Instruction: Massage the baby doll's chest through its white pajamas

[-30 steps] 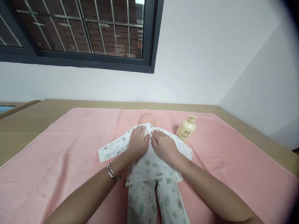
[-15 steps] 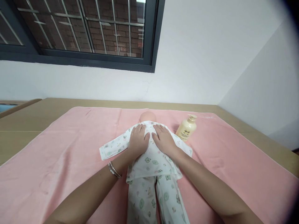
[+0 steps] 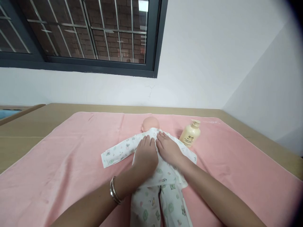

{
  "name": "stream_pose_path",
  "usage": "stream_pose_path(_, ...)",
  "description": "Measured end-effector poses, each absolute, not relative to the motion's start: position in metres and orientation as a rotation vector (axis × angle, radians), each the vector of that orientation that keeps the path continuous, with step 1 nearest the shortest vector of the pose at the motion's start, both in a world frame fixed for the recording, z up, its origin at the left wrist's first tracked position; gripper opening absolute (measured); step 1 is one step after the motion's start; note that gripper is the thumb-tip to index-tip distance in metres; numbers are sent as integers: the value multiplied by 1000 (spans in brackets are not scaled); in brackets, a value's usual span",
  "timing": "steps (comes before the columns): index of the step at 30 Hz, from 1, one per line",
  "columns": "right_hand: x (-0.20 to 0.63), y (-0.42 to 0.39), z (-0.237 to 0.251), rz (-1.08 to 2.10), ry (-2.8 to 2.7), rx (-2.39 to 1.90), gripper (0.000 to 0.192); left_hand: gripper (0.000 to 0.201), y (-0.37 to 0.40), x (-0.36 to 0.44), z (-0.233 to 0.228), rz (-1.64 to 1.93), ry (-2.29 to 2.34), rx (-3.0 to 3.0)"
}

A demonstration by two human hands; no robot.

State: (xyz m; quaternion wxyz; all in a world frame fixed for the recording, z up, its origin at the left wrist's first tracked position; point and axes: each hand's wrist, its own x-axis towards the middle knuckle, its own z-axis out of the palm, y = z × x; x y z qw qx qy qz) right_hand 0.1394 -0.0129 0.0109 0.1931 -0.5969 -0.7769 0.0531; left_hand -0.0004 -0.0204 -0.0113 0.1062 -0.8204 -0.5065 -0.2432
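A baby doll (image 3: 151,123) in a white printed top (image 3: 163,173) and matching trousers (image 3: 145,208) lies stretched out, its bald head at the far end and no face showing. My left hand (image 3: 145,154) rests its fingertips on the upper part of the top, left of the middle, with fingers stretched out and the wrist raised. Beside it, my right hand (image 3: 169,149) lies with outstretched fingers on the right half of the top. Neither hand grips anything visible. The doll's left-side sleeve (image 3: 115,154) extends outward over the pink cloth.
A pale yellow pump bottle (image 3: 190,134) stands on the pink cloth (image 3: 80,142), close to the right sleeve. Under the cloth is a wooden surface (image 3: 28,132) that meets a white wall (image 3: 189,63). A dark-framed barred window (image 3: 99,67) is above on the left.
My left hand has shifted slightly right, its wrist lifting and turning. My right hand stays on the top, its thumb now less visible. The whole view has dropped slightly in the frame.
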Motion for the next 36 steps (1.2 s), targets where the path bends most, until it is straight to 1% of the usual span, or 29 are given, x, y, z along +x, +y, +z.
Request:
stream_pose_path(3,151,4,10,210,-2166,-1593,46,41,-36,2,-8,-675,-1499,-2442)
stream_pose_path(7,154,8,8,193,-2158,-1580,47,40,-29,-2,-2,-801,-1549,-2513)
stream_pose_path(11,143,-12,12,150,-2200,-1626,48,33,2,-13,0,-950,-1457,-2647)
stream_pose_path(16,124,-45,21,13,-2245,-1669,45,38,29,-20,-3,-1194,-1582,-2644)
stream_pose_path(19,119,-52,25,-4,-2256,-1711,43,36,29,-17,-8,-1149,-1604,-2593)
stream_pose_path(24,125,-39,22,114,-2167,-1719,41,37,17,-9,-19,-1055,-1587,-2475)
stream_pose_path(27,131,-23,15,143,-2098,-1646,42,38,13,-7,-22,-1049,-1548,-2461)
stream_pose_path(31,135,-6,5,140,-2050,-1582,39,37,12,-7,-22,-1062,-1559,-2448)
stream_pose_path(36,137,-4,-1,129,-2059,-1555,42,37,11,-8,-21,-1085,-1592,-2456)
